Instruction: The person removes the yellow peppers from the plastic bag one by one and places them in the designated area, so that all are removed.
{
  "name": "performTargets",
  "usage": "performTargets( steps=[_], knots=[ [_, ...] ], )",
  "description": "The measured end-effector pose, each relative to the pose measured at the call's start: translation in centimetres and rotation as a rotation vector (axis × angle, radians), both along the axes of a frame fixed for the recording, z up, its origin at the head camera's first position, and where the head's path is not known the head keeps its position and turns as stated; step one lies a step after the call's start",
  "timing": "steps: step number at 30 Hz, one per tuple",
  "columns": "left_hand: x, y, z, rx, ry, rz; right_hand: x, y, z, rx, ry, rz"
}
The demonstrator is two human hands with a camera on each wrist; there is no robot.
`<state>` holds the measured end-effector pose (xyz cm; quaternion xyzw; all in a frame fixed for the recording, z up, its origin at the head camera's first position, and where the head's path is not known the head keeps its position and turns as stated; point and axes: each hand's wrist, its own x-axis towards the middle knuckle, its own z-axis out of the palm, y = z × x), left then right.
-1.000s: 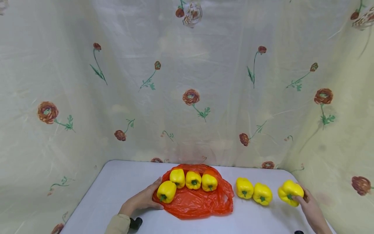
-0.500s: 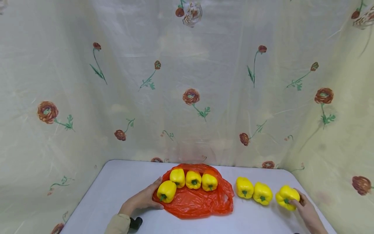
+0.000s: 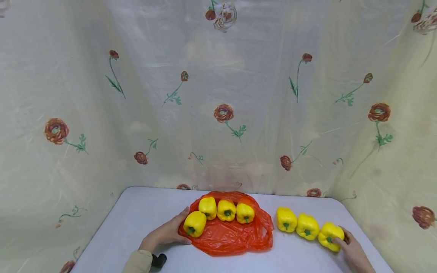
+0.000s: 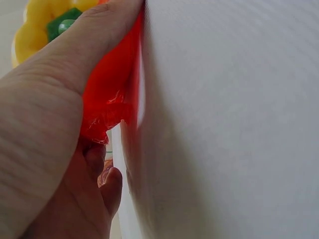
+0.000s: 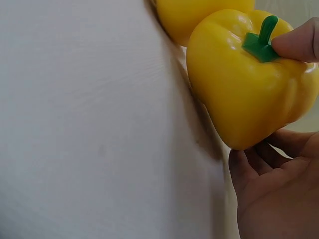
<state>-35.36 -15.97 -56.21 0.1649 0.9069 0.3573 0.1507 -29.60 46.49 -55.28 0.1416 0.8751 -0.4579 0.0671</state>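
A red plastic bag (image 3: 235, 237) lies on the white table with several yellow bell peppers (image 3: 226, 210) on it, green stems facing me. My left hand (image 3: 168, 229) holds the bag's left edge, beside the nearest pepper (image 3: 195, 223); in the left wrist view its thumb (image 4: 87, 37) lies over the red plastic and its other fingers are partly hidden. My right hand (image 3: 351, 250) grips another yellow bell pepper (image 3: 330, 237), thumb by the green stem and fingers round the far side. That pepper is close over the table, at the right end of a row.
Two more yellow bell peppers, one at the left (image 3: 286, 219) and one in the middle (image 3: 307, 226), stand in the row right of the bag. A flower-patterned curtain (image 3: 205, 125) encloses the table (image 3: 146, 206) at the back and sides. A black object (image 3: 158, 261) shows by my left wrist.
My right hand has brought its pepper left, nearer to me and down, up to the end of the row. The left hand and the bag have stayed in place.
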Motion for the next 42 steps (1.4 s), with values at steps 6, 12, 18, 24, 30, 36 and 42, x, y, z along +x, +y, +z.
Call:
performTargets(
  steps=[6,12,18,24,30,36,42],
  knots=[
    [0.02,-0.01,-0.04,-0.003,0.006,-0.008,0.06,-0.39,-0.36,-0.052,0.005,-0.024],
    [0.12,-0.10,0.09,-0.002,0.008,-0.009,0.04,-0.39,-0.50,-0.060,0.005,-0.019],
    [0.15,-0.04,-0.02,0.004,-0.004,0.000,0.17,-0.52,-0.40,-0.047,0.003,-0.015],
    [0.07,-0.05,-0.13,0.007,0.001,0.001,0.30,-0.71,-0.24,-0.029,-0.007,-0.025],
    [0.11,-0.13,-0.13,0.013,0.000,-0.009,0.33,-0.88,-0.16,-0.077,-0.042,-0.040],
    [0.05,-0.18,-0.15,0.016,0.005,-0.015,0.23,-1.08,0.05,-0.104,-0.058,-0.042],
    [0.12,-0.19,-0.02,0.014,0.008,-0.018,0.05,-0.88,-0.12,-0.094,-0.023,-0.030]
  ],
)
